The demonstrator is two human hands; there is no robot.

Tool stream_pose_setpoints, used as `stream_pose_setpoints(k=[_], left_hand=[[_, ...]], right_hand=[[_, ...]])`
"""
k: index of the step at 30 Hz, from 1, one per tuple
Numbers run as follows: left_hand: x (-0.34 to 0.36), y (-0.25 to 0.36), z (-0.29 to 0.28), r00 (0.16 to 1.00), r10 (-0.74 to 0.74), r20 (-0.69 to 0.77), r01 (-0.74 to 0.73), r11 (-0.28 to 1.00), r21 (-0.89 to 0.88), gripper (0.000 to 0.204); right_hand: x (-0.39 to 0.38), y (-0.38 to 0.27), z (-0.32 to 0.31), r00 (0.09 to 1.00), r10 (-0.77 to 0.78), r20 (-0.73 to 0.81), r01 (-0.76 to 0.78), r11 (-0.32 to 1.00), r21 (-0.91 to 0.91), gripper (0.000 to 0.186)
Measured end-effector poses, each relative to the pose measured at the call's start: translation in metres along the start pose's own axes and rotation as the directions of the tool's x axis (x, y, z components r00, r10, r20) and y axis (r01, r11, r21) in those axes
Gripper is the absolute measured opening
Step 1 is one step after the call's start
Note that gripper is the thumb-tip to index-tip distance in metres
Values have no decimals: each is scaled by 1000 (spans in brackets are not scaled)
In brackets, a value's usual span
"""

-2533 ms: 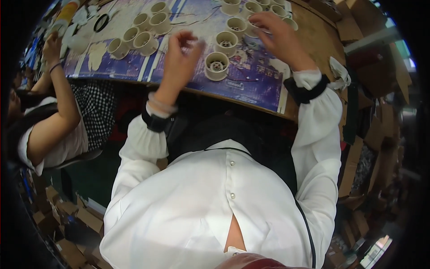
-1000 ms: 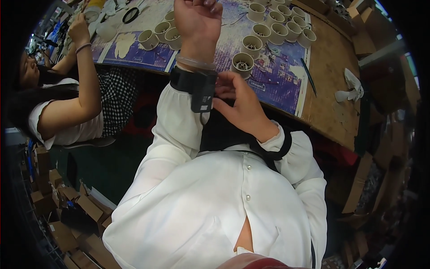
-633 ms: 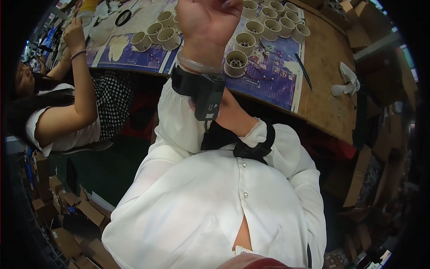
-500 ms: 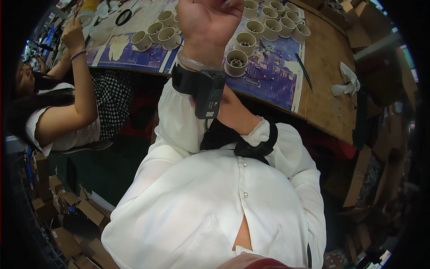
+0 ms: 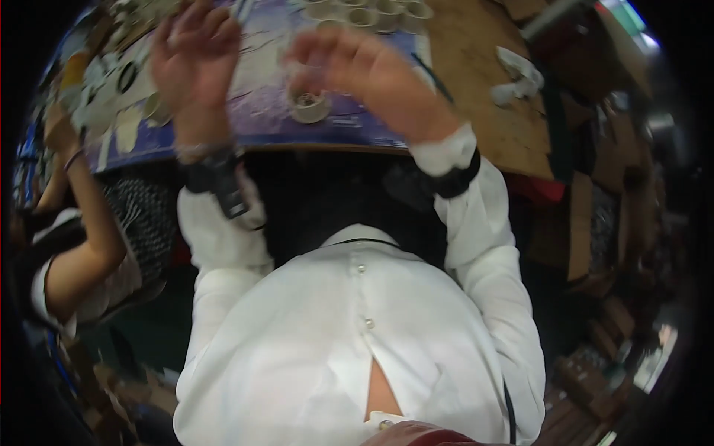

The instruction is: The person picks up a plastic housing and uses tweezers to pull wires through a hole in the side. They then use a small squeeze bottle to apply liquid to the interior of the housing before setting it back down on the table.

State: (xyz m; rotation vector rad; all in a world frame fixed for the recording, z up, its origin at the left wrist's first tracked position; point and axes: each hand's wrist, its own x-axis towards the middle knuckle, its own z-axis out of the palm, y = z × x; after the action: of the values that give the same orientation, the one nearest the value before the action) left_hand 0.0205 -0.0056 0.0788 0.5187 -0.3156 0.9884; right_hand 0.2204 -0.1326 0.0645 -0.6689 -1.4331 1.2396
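Observation:
My left hand (image 5: pixel 195 67) is raised over the left part of the table, fingers loosely curled and apart, with nothing visible in it. From the right, my right hand (image 5: pixel 364 74) reaches over the table's front part; motion smears its fingers, so any hold is hidden. Just beneath those fingers stands a cream round cup-shaped housing (image 5: pixel 311 111) with metal parts inside; whether they touch it I cannot tell. Another cream housing (image 5: pixel 156 109) shows partly behind my left wrist. Several more such housings (image 5: pixel 362 16) stand together at the far side.
The table (image 5: pixel 476 89) has a worn purple-blue covering and bare brown board at right. A dark pen-like stick (image 5: pixel 433 78) and a crumpled white wrapper (image 5: pixel 518 74) lie there. A black ring (image 5: pixel 127 76) lies at left. A co-worker's hand (image 5: pixel 63 130) is at far left. Cardboard boxes (image 5: pixel 591 230) stand at right.
My view has shifted, so the table sits further left and higher. My arms, crossed at the wrists before, are now apart: the left hand moved left, the right hand came out over the table.

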Motion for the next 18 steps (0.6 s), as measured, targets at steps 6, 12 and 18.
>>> stream_pose_setpoints(k=[6,12,18], left_hand=[[-30,-84,-10,884,-459,-88,440,754,488,42],[-49,-142,13,737,-639,-220,573,418,705,72],[-40,-154,36,751,-606,-263,573,400,715,69]], right_hand=[[16,-46,-93,894,-153,-422,429,570,701,21],[26,-38,-95,839,-181,-514,454,753,476,20],[33,-25,-82,821,-271,-502,459,837,298,15]])
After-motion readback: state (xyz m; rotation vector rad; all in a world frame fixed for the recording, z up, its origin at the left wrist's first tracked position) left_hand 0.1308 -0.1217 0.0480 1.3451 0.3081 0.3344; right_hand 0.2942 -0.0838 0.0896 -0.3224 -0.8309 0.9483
